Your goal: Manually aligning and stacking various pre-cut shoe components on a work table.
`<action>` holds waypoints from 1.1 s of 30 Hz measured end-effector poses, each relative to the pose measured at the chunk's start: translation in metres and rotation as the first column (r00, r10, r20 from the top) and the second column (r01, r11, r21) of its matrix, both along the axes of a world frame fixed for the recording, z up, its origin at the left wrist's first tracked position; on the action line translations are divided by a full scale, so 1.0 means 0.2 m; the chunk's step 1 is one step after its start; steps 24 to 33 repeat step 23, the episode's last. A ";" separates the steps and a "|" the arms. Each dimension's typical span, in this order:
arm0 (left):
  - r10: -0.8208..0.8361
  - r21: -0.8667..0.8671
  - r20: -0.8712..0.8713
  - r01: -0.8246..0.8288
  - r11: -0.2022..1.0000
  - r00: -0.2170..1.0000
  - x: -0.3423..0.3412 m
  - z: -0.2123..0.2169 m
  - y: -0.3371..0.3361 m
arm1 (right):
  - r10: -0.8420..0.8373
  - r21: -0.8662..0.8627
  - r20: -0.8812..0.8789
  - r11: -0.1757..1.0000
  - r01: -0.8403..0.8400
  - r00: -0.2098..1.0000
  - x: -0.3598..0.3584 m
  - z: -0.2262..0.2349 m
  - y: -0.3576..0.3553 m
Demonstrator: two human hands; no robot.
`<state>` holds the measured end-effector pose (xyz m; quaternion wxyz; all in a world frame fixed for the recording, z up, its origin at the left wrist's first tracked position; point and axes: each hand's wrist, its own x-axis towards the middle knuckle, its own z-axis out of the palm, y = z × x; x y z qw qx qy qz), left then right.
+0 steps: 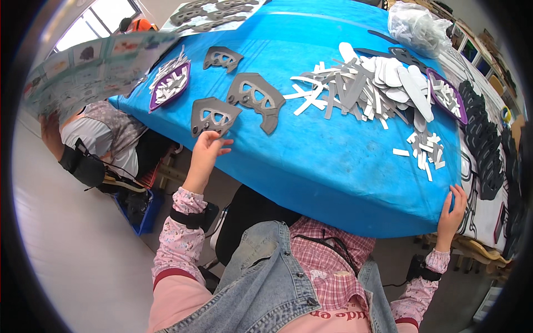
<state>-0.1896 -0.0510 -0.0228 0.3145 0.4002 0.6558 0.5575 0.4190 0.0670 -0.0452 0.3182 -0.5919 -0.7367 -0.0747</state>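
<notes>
My left hand [206, 150] is at the table's near left edge, its fingertips closed on the near edge of a grey foam piece [199, 115] with cut-out windows. The contact is partly hidden by the fingers. Just beyond lie a larger, curved grey piece [244, 87] and a smaller grey piece [209, 58], both flat on the blue table cover [311, 161]. My right hand [451, 216] rests against the right corner of the table with its fingers stretched out, holding nothing.
A heap of white and grey strips [355, 91] covers the table's right half, with a small pile [427, 147] nearer me. Purple trays [151, 102] [463, 116] hold strips. A bag [419, 28] stands far right. At left, a person [100, 130] sits behind a translucent sheet [94, 64].
</notes>
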 end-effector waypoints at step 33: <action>0.002 0.306 -0.089 0.026 0.952 0.996 0.35 0.26 0.08 | -0.039 -0.010 -0.028 0.999 0.038 0.999 -0.03 0.05 -0.05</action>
